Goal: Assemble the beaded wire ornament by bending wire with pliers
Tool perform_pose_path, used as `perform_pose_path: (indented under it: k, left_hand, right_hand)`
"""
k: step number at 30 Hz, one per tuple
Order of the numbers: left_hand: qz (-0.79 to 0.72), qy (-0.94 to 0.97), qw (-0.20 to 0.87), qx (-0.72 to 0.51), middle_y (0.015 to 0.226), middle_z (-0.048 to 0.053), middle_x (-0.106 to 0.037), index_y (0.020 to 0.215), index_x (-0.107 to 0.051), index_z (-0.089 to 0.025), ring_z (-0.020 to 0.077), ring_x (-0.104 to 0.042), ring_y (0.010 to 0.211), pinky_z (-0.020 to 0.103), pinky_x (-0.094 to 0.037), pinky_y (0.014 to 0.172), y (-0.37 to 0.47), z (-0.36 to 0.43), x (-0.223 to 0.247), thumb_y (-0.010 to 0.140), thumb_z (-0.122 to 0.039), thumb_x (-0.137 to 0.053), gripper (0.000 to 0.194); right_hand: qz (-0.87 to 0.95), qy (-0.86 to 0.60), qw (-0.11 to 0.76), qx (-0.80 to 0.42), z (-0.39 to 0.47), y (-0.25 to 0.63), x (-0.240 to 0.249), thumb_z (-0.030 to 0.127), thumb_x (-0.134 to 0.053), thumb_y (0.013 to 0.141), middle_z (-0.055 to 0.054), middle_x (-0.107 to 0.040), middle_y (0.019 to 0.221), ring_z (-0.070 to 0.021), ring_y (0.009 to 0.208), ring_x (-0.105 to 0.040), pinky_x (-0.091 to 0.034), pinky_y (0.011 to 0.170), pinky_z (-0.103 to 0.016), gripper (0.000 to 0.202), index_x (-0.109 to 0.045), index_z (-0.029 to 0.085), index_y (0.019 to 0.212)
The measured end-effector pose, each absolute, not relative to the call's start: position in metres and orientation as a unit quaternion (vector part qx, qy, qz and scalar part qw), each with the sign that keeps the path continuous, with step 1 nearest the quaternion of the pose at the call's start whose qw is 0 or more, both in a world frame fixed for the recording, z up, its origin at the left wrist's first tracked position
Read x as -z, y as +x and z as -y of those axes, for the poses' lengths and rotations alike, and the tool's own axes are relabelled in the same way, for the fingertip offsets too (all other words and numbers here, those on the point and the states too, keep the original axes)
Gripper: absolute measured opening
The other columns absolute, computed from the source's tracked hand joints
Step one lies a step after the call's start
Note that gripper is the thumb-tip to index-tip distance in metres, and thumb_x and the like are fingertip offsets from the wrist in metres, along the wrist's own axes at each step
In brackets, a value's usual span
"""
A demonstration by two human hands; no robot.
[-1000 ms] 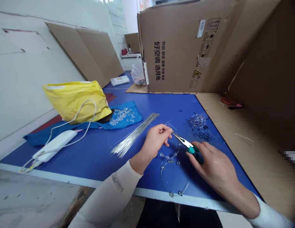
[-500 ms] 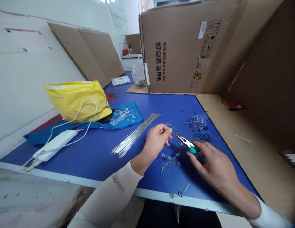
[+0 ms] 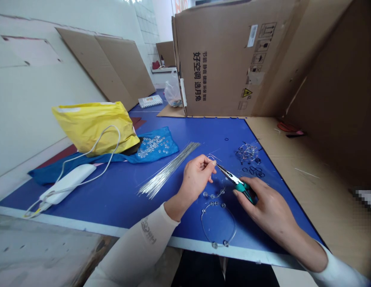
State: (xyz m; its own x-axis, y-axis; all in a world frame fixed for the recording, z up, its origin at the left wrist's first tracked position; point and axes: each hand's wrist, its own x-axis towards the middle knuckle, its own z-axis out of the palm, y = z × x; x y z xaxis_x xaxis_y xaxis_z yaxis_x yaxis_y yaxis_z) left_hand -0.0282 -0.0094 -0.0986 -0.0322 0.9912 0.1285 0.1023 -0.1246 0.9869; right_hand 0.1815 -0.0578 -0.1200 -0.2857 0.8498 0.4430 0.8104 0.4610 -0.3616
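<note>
My left hand pinches a thin wire that bends in a small loop above the fingers. Green-handled needle-nose pliers are gripped in my right hand, and their tips meet the wire beside my left fingertips. Whether the jaws are fully closed on it is too small to tell. Below the hands lies a wire ring with clear beads, and just above it a shorter beaded piece. A bundle of straight wires rests left of my left hand.
Clear beads lie on a blue cloth beside a yellow bag. A white power strip with a cable is at the left. Black rings and a beaded wire pile sit at right. A large cardboard box stands behind.
The pliers have shifted very slightly beside the left fingertips, and the whole view has moved a little. Both hands keep their grips.
</note>
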Motion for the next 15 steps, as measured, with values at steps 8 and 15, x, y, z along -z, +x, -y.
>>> perform_pose_path:
  k: [8, 15]
  left_hand:
    - [-0.486, 0.506, 0.492, -0.516, 0.066, 0.000, -0.064, 0.072, -0.058, -0.018, 0.0082, -0.050, 0.048, 0.023, -0.047, 0.050, -0.027, 0.010, 0.095, 0.087, -0.036, -0.067, 0.025]
    - [-0.452, 0.469, 0.562, -0.510, 0.064, 0.000, -0.061, 0.068, -0.057, -0.017, 0.0067, -0.047, 0.047, 0.023, -0.043, 0.049, -0.030, 0.011, 0.088, 0.087, -0.029, -0.067, 0.024]
  right_hand:
    - [0.816, -0.503, 0.282, 0.043, 0.058, 0.182, 0.118, 0.043, -0.051, 0.102, -0.007, -0.069, 0.087, -0.0233, 0.073, -0.068, -0.049, 0.061, -0.034, 0.031, -0.065, 0.018, 0.112]
    - [0.818, -0.474, 0.277, 0.174, 0.058, 0.181, 0.119, 0.039, -0.055, 0.101, -0.009, -0.071, 0.088, -0.0247, 0.075, -0.067, -0.048, 0.064, -0.035, 0.029, -0.065, 0.013, 0.111]
